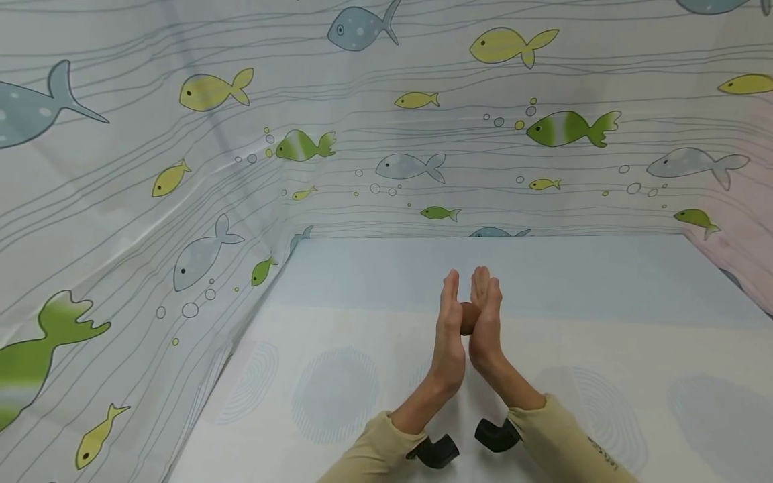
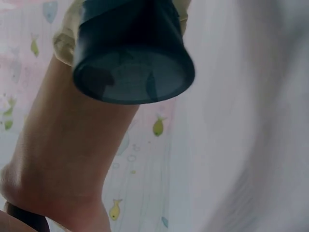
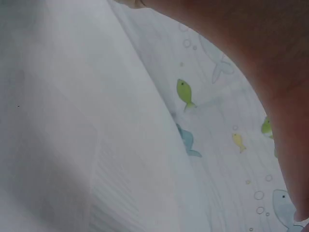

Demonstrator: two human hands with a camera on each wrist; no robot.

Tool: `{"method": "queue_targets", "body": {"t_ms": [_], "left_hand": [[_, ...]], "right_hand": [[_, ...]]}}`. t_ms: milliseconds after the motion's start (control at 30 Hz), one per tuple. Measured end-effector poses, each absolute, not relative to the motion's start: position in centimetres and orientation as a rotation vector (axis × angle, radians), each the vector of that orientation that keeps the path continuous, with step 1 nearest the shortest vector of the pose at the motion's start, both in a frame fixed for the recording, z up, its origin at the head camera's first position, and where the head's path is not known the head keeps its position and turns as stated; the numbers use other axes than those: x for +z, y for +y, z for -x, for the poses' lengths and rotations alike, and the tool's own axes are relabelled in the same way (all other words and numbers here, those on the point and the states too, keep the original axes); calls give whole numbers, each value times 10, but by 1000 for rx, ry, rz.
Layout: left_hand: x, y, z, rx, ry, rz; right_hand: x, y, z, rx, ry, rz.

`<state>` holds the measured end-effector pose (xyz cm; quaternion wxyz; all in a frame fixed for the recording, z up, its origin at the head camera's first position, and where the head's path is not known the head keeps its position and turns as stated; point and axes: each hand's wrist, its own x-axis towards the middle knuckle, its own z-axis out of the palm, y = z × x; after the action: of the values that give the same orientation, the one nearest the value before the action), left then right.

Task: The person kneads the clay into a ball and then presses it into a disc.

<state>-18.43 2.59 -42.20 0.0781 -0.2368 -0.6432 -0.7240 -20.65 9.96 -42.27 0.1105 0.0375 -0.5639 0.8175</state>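
Note:
Both hands are raised over the table with their palms facing each other. Between the palms sits a small, brown, rounded lump [image 1: 468, 318], perhaps clay; the hands cover part of it. My left hand [image 1: 449, 339] presses it from the left with fingers straight and pointing up. From the other side my right hand [image 1: 486, 332] presses it, its fingers also straight. In the left wrist view a dark edge of the lump [image 2: 26, 218] shows at the lower left corner. Only a hand or wrist edge [image 3: 275, 72] appears in the right wrist view, where the lump is hidden.
A pale table cover [image 1: 338, 282] with bluish circles lies under the hands. Fish-printed sheets [image 1: 362, 87] rise at the back and left, and a pinkish one stands at the right. Black wrist mounts [image 1: 439, 452] hang below both beige sleeves [image 1: 564, 436].

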Motion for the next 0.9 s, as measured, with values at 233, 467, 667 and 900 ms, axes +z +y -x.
{"method": "queue_targets", "body": {"t_ms": [233, 467, 667, 900], "left_hand": [[-417, 27, 185, -2140, -1939, 686], [-418, 27, 197, -2059, -1938, 605], [-424, 18, 214, -2071, -1879, 502], [-422, 7, 227, -2056, -1844, 441]], "right_hand": [[-429, 101, 205, 2418, -1674, -168], [-431, 96, 190, 2366, -1796, -325], [-431, 88, 176, 2375, -1883, -452], [-429, 81, 163, 2423, -1922, -436]]}}
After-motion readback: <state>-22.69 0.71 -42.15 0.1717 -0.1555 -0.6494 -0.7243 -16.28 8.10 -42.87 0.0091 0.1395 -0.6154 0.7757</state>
